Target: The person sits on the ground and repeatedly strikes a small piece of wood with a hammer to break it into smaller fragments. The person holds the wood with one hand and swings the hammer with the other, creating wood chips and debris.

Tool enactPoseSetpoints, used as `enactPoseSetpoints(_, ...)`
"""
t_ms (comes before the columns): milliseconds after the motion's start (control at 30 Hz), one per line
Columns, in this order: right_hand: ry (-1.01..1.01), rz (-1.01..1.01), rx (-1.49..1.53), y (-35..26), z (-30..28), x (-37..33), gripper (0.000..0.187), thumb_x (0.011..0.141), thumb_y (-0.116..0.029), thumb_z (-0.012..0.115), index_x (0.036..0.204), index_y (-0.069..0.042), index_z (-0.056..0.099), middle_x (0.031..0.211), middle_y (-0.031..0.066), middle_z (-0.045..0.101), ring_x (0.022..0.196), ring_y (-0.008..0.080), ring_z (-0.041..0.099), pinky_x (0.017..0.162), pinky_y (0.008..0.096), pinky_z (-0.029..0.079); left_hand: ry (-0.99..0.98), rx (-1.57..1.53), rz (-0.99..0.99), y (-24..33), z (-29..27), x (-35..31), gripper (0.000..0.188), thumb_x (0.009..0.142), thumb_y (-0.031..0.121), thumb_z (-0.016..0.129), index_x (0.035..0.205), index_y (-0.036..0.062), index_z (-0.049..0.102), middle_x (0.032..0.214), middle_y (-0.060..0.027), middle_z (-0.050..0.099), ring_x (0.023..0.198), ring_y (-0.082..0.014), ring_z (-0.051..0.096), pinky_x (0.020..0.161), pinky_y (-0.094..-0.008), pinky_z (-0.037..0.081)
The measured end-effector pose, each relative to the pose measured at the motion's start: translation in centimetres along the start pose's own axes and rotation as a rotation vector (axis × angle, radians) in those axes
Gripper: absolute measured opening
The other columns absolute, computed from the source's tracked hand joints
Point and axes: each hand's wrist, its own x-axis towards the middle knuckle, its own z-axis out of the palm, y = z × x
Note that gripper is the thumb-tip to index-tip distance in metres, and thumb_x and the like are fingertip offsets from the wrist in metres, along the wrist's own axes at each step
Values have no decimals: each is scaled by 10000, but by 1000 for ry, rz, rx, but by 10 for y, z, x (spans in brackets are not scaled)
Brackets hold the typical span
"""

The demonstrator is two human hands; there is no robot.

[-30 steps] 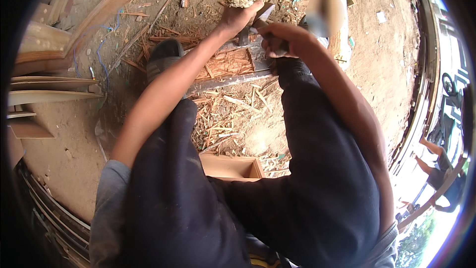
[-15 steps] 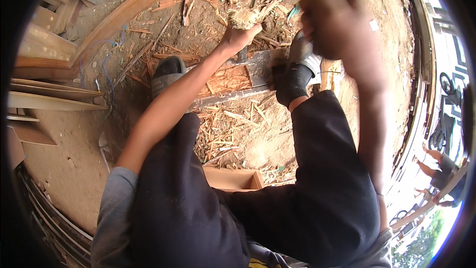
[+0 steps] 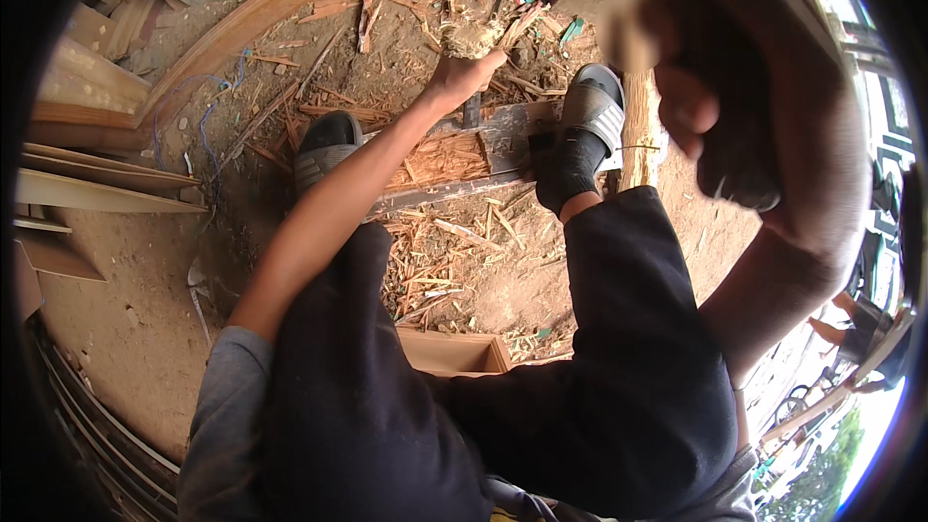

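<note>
My left hand (image 3: 462, 79) is closed round a chisel, its frayed, mushroomed wooden top (image 3: 471, 40) sticking out above the fist. Below the fist the dark chisel blade (image 3: 472, 114) meets a dark-painted wooden plank (image 3: 512, 140) with a rough hollow of bare wood cut in it. High at the right, close to the camera, my right hand (image 3: 694, 97) grips what looks like a mallet with a dark handle end (image 3: 742, 184); its head is blurred and partly hidden. My sandalled feet (image 3: 592, 116) rest by the plank.
Wood chips (image 3: 425, 271) and splinters litter the dirt floor. An open wooden box (image 3: 454, 353) lies between my legs. At the upper left stands a curved wooden frame (image 3: 242, 48), with boards (image 3: 106, 184) below it. A wooden post (image 3: 638, 140) lies beside my right foot. A person (image 3: 865, 333) is at far right.
My right hand with the mallet has risen and swung right, away from the chisel, and now looms nearer the camera. The left hand and plank stay almost where they were.
</note>
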Motion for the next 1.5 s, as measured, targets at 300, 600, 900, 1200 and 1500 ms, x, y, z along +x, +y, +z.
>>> enactPoseSetpoints(300,-211,448,-511,121,0,18,252,894,-242,534,934,7,536,727,38,553,520,83,506,438,233,429,107,75,232,-5,5,-8,114,766,116,571,679,55,528,491,26,444,335,-101,338,347,-268,359)
enactPoseSetpoints(600,77,140,-115,11,-13,2,234,846,-276,578,889,-48,550,650,11,519,503,57,475,393,197,355,-15,120,-35,-4,-1,-6,267,870,117,455,618,161,376,499,91,282,408,-35,202,400,-231,187)
enactPoseSetpoints(900,38,-50,-170,108,26,9,216,912,-194,515,1028,-14,482,744,11,539,646,71,543,471,245,437,48,290,94,-4,-6,-11,164,799,157,578,698,75,478,550,-2,446,461,-111,381,444,-279,345)
enactPoseSetpoints(1200,-127,317,-204,44,10,-1,264,893,-278,513,942,-21,552,640,0,503,446,65,453,373,204,358,45,113,105,-5,2,-2,150,771,134,582,692,76,467,516,17,437,379,-85,346,360,-262,288)
enactPoseSetpoints(1500,131,-208,-185,13,-28,27,241,927,-304,468,925,-75,543,653,-23,487,518,50,428,422,202,313,-66,223,-30,-3,2,3,190,749,175,576,637,106,438,476,26,392,401,-99,350,413,-294,348)
